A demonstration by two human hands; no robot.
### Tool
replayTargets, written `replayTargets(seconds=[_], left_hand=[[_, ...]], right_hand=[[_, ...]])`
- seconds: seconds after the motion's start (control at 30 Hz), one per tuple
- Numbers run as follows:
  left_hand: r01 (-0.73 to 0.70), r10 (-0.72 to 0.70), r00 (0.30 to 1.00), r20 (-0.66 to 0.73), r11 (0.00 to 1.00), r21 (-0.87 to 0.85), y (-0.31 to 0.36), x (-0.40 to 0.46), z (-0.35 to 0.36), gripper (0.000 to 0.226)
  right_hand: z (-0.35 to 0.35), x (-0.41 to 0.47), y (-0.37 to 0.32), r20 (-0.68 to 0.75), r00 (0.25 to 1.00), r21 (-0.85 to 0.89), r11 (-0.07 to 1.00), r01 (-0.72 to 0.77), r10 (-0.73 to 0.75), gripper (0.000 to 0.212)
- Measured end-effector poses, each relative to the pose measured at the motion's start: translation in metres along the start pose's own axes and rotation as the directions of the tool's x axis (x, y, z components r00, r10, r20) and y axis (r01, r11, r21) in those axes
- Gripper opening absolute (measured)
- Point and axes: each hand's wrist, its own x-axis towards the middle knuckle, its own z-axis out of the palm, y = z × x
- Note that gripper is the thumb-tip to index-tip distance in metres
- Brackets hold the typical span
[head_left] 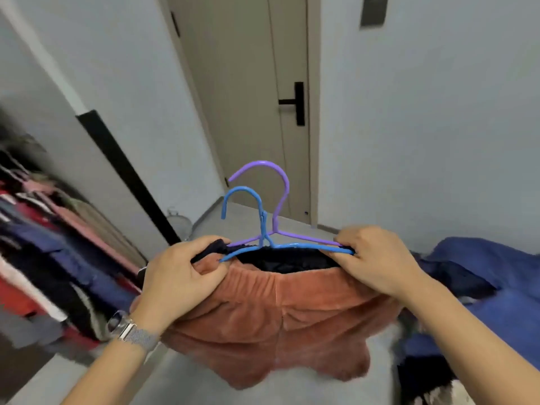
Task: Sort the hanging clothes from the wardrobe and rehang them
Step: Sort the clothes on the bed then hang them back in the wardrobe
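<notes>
Two hangers, a blue hanger (264, 229) and a purple hanger (271, 197), rise hook-up between the hands, in front of the closed door (257, 97). The left hand (181, 276) grips the blue hanger's left end together with the rust-coloured garment (277, 320) and a dark garment (280, 258) behind it. The right hand (374, 258) pinches both hangers' right ends against the waistband. Hanging clothes (49, 258) fill the wardrobe at left. No writing is legible.

A home bedroom: open wardrobe (43, 258) of hung clothes, door (257, 83), blue bedding (482, 273)
</notes>
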Motion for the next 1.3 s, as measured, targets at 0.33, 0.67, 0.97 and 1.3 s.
replayTargets(seconds=[0.33, 0.67, 0.97, 1.3], left_hand=[[0.193, -0.157, 0.962, -0.222, 0.969, 0.152, -0.07, -0.086, -0.102, 0.04], [0.646, -0.624, 0.675, -0.393, 0.758, -0.094, -0.226, -0.153, -0.158, 0.049], [0.657, -0.791, 0.609, -0.062, 0.547, -0.519, -0.335, -0.177, -0.193, 0.014], [0.293, -0.917, 0.396, 0.044, 0.08, -0.953, -0.467, -0.105, -0.24, 0.027]], right_hand=[[0.037, 0.046, -0.157, 0.139, 0.915, 0.404, 0.865, 0.296, -0.379, 0.073], [0.149, 0.087, -0.362, 0.479, 0.804, 0.704, 0.701, -0.111, -0.353, 0.061], [0.25, 0.113, -0.589, 0.656, 0.678, 0.738, 0.469, -0.486, -0.33, 0.025], [0.304, 0.209, -0.698, 0.518, 0.502, 0.852, 0.472, -0.226, -0.693, 0.027]])
